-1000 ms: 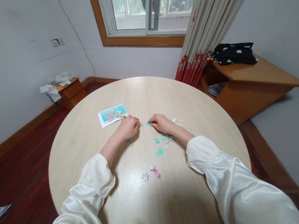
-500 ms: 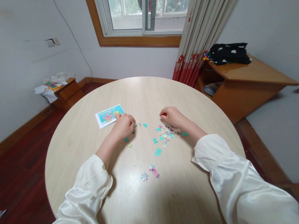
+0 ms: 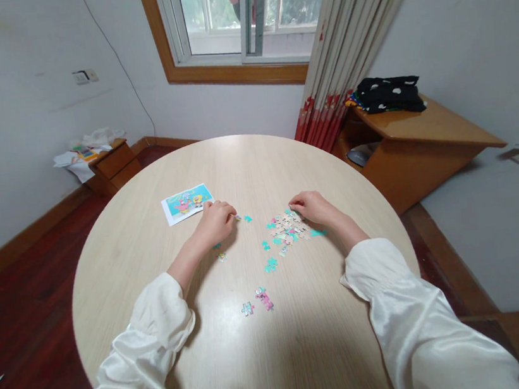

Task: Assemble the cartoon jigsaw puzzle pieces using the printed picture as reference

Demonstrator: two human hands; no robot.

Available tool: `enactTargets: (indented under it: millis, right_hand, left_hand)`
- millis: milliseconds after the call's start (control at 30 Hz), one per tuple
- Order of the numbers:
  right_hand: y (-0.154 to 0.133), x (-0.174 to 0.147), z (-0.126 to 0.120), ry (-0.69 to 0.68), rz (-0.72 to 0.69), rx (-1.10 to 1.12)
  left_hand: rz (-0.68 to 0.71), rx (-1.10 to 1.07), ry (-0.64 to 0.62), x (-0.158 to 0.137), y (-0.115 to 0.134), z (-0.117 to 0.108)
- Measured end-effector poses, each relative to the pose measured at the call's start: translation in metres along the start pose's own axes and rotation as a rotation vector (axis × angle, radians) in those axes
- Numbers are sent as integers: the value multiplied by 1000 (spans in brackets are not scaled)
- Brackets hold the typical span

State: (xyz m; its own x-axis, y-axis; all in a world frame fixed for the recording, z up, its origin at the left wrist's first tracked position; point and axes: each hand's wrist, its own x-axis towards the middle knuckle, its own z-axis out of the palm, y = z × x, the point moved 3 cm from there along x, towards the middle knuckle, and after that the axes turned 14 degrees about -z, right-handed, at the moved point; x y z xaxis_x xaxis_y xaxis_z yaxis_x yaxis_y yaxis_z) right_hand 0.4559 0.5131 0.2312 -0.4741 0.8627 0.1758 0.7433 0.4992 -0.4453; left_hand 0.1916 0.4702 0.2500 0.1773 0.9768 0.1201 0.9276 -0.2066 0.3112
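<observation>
My left hand [image 3: 219,220] is closed, its bent fingers pointing down beside a few small jigsaw pieces [image 3: 248,219]; whatever is under the fingertips is hidden. At the back right edge of a loose pile of jigsaw pieces [image 3: 287,226], many with pale backs up, my right hand [image 3: 313,207] pinches at a piece, most of which the fingers cover. A printed picture card [image 3: 187,204] with cartoon figures on blue lies just behind my left hand. Closer to me are a pink joined piece [image 3: 264,299] and a single piece [image 3: 248,309].
All of this lies on a round, light wood table [image 3: 282,370]. Loose teal pieces [image 3: 271,264] lie in front of the pile. Beyond the table stand a wooden cabinet [image 3: 429,140] with folded black cloth [image 3: 390,94] at right and a low drawer unit [image 3: 115,165] at left.
My right hand has shifted right and down to the pile's back edge, uncovering more of the pile. My left hand has stayed nearly in place. The view has turned slightly.
</observation>
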Motion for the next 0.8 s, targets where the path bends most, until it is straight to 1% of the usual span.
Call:
enactTargets:
  millis: [200,333,433,533,633,800]
  right_hand:
    - [4,4,-3,135,76,69]
    - [12,7,5,178,163,212]
    - [10,8,9,189,202,351]
    - [-2,9,12,184,204,480]
    - [-20,13,16,163,181,573]
    - [-52,29,31,86,127,636]
  left_hand:
    - [5,6,-13,-2,3,1]
    - [9,-3,-13,-3,4,2]
    - [3,-22,-7,-3,6,5]
    - [-12,-69,0,-4,10,7]
    - [-23,-101,-7,-4,12,7]
    - [-77,-84,16,-1,7,1]
